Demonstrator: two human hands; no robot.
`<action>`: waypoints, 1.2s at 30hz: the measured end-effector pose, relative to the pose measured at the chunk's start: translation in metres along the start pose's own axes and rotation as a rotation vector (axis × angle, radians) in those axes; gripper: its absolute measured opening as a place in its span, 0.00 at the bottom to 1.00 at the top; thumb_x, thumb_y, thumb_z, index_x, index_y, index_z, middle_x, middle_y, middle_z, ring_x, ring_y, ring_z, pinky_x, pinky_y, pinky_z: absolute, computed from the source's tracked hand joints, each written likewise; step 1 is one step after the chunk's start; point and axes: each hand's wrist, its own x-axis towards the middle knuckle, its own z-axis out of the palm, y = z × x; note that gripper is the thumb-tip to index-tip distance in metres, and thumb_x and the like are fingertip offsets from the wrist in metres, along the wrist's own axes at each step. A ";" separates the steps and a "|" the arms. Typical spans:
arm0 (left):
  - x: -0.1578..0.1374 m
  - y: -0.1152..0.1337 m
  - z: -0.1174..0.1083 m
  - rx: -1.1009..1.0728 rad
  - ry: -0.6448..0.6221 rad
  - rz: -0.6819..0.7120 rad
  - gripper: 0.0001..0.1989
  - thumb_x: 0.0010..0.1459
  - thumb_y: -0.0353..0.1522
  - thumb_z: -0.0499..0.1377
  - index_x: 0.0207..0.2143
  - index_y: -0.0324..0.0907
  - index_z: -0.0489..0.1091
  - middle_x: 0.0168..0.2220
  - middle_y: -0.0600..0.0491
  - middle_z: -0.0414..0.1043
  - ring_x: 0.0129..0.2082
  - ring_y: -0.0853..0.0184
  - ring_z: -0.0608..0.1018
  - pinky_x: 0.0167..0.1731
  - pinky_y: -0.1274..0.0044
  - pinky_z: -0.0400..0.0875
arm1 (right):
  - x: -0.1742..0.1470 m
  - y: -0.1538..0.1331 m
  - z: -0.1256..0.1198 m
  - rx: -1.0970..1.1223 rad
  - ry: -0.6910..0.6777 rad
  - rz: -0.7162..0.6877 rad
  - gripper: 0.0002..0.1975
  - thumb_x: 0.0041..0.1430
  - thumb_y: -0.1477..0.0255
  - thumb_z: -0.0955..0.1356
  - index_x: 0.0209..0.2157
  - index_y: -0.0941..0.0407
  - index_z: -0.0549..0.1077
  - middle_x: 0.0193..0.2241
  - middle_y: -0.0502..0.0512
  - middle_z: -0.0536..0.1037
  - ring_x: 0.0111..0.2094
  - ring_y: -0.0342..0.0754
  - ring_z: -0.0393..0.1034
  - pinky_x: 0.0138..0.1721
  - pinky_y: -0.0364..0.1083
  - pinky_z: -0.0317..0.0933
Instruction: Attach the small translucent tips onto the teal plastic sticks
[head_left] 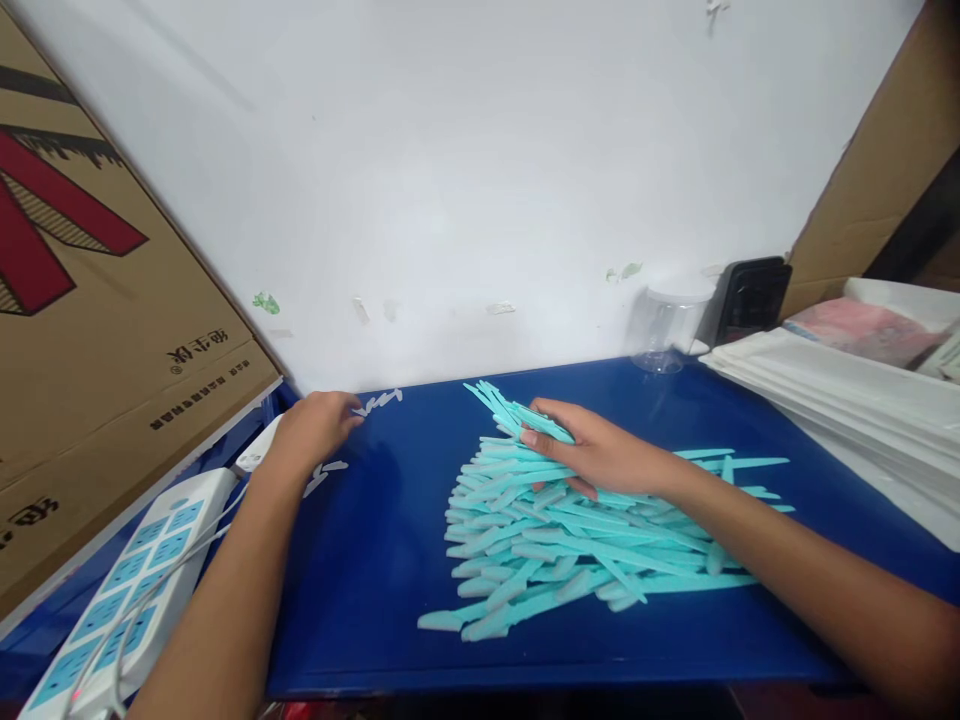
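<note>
A bunch of slim turquoise eyebrow razors is gripped in my right hand, its thumb pressed across their handles. The hand is over a broad pile of the same razors, many with pale covers at the blade end. My left hand is at the far left of the table, fingers bent, with a small gap between thumb and fingertips. Small whitish translucent pieces lie at those fingertips, and a few more pieces lie beside the wrist. I see nothing held in the left hand.
The blue tabletop meets a white wall behind. On the left are a white power strip with cables and a large printed cardboard box. A clear jar, a black object and stacked white trays stand at right.
</note>
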 end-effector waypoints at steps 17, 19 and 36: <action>0.018 -0.054 0.032 -0.079 -0.305 -0.101 0.12 0.48 0.42 0.64 0.27 0.43 0.74 0.27 0.48 0.79 0.27 0.58 0.78 0.26 0.74 0.62 | -0.002 -0.001 0.000 0.007 0.006 -0.003 0.36 0.67 0.48 0.64 0.69 0.48 0.53 0.64 0.65 0.65 0.19 0.40 0.67 0.27 0.49 0.72; 0.018 -0.046 0.031 -0.118 -0.281 -0.068 0.13 0.50 0.43 0.63 0.31 0.43 0.73 0.31 0.48 0.80 0.31 0.58 0.79 0.28 0.74 0.65 | -0.003 -0.004 0.000 0.002 0.009 -0.002 0.37 0.67 0.47 0.63 0.69 0.48 0.52 0.62 0.65 0.67 0.18 0.39 0.66 0.26 0.48 0.72; 0.023 -0.020 0.034 -0.337 -0.106 0.232 0.17 0.49 0.44 0.63 0.37 0.43 0.78 0.34 0.47 0.77 0.34 0.56 0.76 0.36 0.71 0.66 | -0.002 -0.005 0.000 -0.006 0.034 -0.013 0.37 0.67 0.46 0.62 0.69 0.51 0.54 0.45 0.58 0.76 0.17 0.40 0.64 0.25 0.47 0.71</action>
